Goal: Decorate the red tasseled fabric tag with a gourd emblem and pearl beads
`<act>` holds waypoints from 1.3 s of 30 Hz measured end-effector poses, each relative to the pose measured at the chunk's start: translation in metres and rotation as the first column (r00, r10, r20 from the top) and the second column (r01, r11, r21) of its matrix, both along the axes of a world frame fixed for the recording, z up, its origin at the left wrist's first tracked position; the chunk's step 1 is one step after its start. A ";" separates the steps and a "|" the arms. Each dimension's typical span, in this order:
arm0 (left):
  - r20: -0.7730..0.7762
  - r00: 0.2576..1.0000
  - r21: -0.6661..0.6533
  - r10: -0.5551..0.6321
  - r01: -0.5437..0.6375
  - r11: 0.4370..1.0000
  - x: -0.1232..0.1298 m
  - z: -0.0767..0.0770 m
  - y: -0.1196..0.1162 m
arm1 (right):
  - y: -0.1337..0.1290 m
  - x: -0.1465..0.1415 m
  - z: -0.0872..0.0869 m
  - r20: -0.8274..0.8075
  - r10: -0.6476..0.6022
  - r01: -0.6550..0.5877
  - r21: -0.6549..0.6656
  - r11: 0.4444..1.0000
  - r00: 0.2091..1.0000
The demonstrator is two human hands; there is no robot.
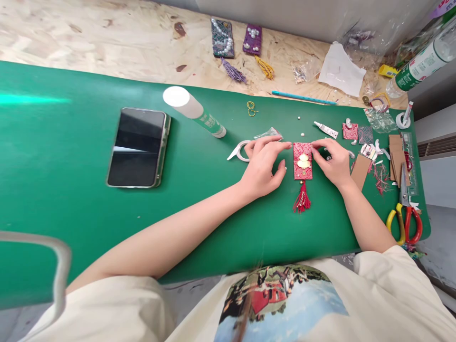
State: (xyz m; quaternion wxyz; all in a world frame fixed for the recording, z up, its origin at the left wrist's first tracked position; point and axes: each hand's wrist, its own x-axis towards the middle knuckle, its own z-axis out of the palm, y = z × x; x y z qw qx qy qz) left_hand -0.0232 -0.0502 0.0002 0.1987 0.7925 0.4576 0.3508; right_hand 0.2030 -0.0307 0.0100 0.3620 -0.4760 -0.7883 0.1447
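Observation:
A small red patterned pouch (297,175) lies flat on the green mat, with a gold gourd-shaped ornament (303,162) on its front and a red tassel (302,199) below. At its upper left corner is the index fingertip of my left hand (264,166), whose thumb is apart and which holds nothing. My right hand (333,161) has its thumb and index finger closed together at the pouch's upper right edge; whatever is between them is too small to make out. A roll of white tape (243,151) sits just behind my left hand.
On the green mat (85,213) are a phone (135,147), a white-green cylinder (194,111), a glue tube (326,129), scissors (404,204) and cardboard strips (396,156). Two beaded pouches (223,39) with tassels, a blue stick (302,98) and a bottle (423,64) are farther back.

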 end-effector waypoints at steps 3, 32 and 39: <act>0.011 1.000 0.018 -0.004 0.004 1.000 0.000 0.001 0.000 | 0.000 -0.001 0.001 0.007 0.002 -0.002 -0.001 1.000 1.000; 0.075 0.994 0.070 0.078 -0.083 0.994 -0.001 0.001 -0.002 | -0.003 -0.005 -0.001 -0.047 -0.016 0.019 0.063 0.998 0.999; 0.035 0.995 0.070 0.097 -0.100 0.993 -0.001 0.000 -0.001 | -0.004 -0.006 0.002 -0.027 -0.024 0.025 0.020 0.999 0.999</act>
